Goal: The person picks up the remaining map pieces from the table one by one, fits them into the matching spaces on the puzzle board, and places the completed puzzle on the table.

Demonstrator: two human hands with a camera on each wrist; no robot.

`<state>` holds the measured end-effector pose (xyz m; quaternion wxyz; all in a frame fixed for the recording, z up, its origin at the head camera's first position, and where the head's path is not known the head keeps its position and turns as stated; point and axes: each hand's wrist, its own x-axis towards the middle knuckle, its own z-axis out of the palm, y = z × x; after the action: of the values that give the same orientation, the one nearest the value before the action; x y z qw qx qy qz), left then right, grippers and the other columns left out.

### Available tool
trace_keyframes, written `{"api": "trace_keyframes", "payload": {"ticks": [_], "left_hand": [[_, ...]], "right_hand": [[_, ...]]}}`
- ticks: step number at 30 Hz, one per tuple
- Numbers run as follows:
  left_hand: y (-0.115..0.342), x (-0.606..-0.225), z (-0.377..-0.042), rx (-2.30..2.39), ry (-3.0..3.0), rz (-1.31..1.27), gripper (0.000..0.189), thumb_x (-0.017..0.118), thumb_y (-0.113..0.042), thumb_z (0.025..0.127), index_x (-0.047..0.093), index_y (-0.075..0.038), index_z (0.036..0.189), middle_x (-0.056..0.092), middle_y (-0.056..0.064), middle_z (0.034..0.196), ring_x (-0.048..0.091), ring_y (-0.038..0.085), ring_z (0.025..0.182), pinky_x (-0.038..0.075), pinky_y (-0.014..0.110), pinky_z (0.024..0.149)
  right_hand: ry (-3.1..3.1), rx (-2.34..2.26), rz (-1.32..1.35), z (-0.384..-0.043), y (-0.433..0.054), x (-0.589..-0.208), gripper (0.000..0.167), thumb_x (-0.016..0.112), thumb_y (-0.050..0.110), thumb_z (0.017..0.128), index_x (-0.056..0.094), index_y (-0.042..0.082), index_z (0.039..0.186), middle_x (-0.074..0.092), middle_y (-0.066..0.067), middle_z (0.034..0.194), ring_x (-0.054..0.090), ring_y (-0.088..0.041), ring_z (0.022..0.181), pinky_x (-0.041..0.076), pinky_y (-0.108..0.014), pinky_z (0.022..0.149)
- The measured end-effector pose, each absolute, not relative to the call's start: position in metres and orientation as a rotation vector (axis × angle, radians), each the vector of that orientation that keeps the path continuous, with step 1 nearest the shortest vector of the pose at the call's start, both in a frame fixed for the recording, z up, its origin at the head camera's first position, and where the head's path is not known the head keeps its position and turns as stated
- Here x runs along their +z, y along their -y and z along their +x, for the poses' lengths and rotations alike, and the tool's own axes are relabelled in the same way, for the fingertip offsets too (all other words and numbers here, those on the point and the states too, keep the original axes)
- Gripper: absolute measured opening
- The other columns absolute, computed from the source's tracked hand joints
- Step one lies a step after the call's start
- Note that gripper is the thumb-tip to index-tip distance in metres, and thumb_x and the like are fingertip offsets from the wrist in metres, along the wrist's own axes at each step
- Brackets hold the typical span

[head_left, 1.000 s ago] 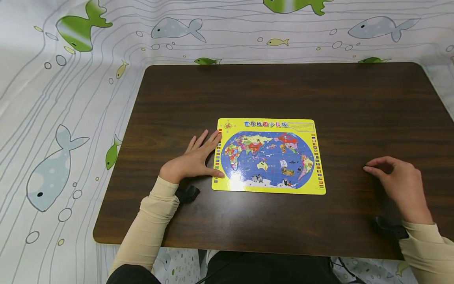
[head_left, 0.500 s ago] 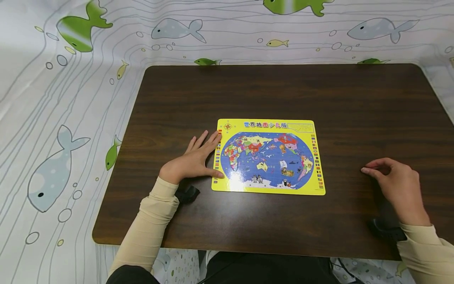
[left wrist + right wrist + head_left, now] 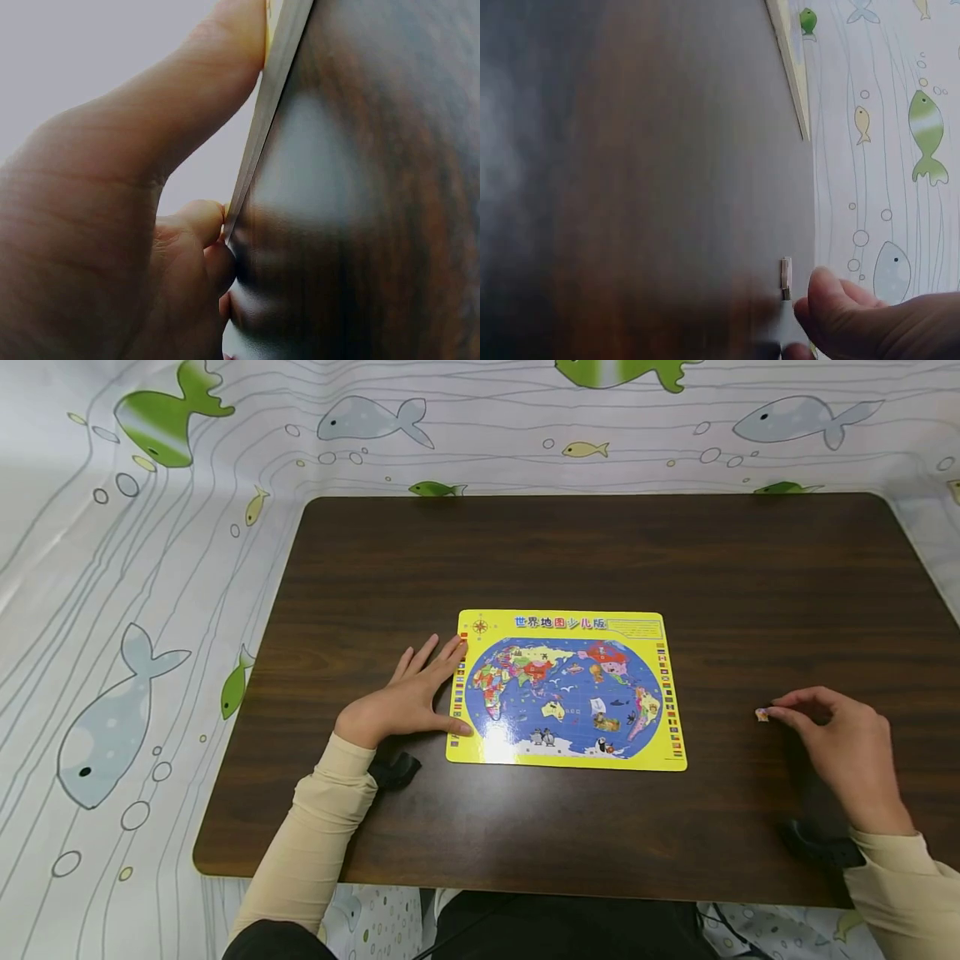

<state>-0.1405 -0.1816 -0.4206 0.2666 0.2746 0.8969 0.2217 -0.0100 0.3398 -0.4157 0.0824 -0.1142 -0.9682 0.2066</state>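
A yellow-bordered children's world map board (image 3: pixel 562 689) lies flat on the dark wooden table. My left hand (image 3: pixel 405 706) rests spread at its left edge, with thumb and fingertips touching the border. In the left wrist view, the thumb (image 3: pixel 232 37) is on the top face beside the board's thin layered edge (image 3: pixel 274 90). Well to the right of the board, my right hand (image 3: pixel 851 747) is held low with thumb and forefinger close together. Just beyond its fingertips is a small flat piece with a coloured print (image 3: pixel 762 714). A narrow gap separates the two in the right wrist view.
The dark table (image 3: pixel 585 560) has rounded corners and a front edge close to the person's lap. A white sheet with fish drawings (image 3: pixel 495 435) surrounds its back and left sides. Black wrist devices (image 3: pixel 396 772) sit below both wrists.
The small printed piece has come into sight at my right fingertips, where it did not show before. My right hand has shifted only slightly. The left hand and the board have stayed put.
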Motion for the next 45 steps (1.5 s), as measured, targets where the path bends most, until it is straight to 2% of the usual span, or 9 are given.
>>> {"api": "trace_keyframes", "payload": {"ticks": [5,17,25,28,34,38,45], "left_hand": [[0.182,-0.42,-0.141,0.604,-2.424,0.739,0.124,0.08,-0.062,0.083,-0.001,-0.023,0.169,-0.01,-0.006,0.177,-0.019,0.028,0.164,-0.014,0.057,0.13],[0.181,-0.42,-0.141,0.614,-2.419,0.729,0.124,0.08,-0.061,0.082,-0.001,-0.023,0.169,-0.01,-0.005,0.178,-0.019,0.028,0.164,-0.014,0.057,0.13],[0.181,-0.421,-0.141,0.601,-2.417,0.732,0.124,0.079,-0.062,0.083,-0.001,-0.023,0.169,-0.011,-0.006,0.177,-0.019,0.028,0.164,-0.014,0.057,0.13],[0.18,-0.421,-0.141,0.598,-2.418,0.739,0.124,0.079,-0.063,0.083,-0.001,-0.023,0.169,-0.011,-0.006,0.177,-0.018,0.028,0.164,-0.014,0.057,0.13],[0.181,-0.421,-0.14,0.602,-2.417,0.726,0.124,0.079,-0.063,0.083,-0.001,-0.024,0.169,-0.009,-0.005,0.178,-0.018,0.028,0.164,-0.014,0.057,0.13],[0.181,-0.42,-0.14,0.608,-2.416,0.728,0.124,0.079,-0.063,0.083,-0.001,-0.023,0.169,-0.009,-0.005,0.178,-0.018,0.028,0.164,-0.014,0.057,0.13],[0.181,-0.419,-0.141,0.599,-2.416,0.729,0.124,0.079,-0.063,0.083,-0.001,-0.023,0.169,-0.01,-0.005,0.178,-0.018,0.028,0.164,-0.014,0.057,0.13]], "right_hand": [[2.892,0.632,-0.342,-0.009,-0.341,-0.417,0.021,0.082,0.015,0.091,0.077,-0.001,0.103,0.075,-0.032,0.1,0.034,0.026,0.062,0.032,-0.016,0.051],[2.969,0.654,-0.375,-0.016,-0.342,-0.417,0.018,0.08,0.017,0.093,0.077,0.0,0.099,0.075,-0.03,0.099,0.039,0.018,0.061,0.033,-0.016,0.054],[2.978,0.686,-0.421,-0.012,-0.342,-0.419,0.022,0.078,0.021,0.096,0.076,0.0,0.104,0.075,-0.03,0.104,0.039,0.019,0.064,0.034,-0.016,0.055],[2.951,0.696,-0.423,-0.008,-0.341,-0.419,0.025,0.079,0.023,0.095,0.076,0.001,0.105,0.075,-0.03,0.104,0.04,0.015,0.063,0.032,-0.02,0.053],[2.914,0.703,-0.337,-0.003,-0.338,-0.417,0.022,0.083,0.023,0.091,0.077,0.003,0.101,0.076,-0.026,0.092,0.045,0.008,0.058,0.033,-0.021,0.051],[2.955,0.678,-0.326,-0.005,-0.337,-0.415,0.022,0.08,0.023,0.094,0.076,0.002,0.1,0.075,-0.028,0.096,0.043,0.001,0.054,0.032,-0.023,0.05],[3.0,0.687,-0.378,-0.01,-0.339,-0.413,0.021,0.081,0.023,0.093,0.076,0.003,0.099,0.075,-0.026,0.094,0.042,-0.001,0.06,0.032,-0.024,0.051]]}}
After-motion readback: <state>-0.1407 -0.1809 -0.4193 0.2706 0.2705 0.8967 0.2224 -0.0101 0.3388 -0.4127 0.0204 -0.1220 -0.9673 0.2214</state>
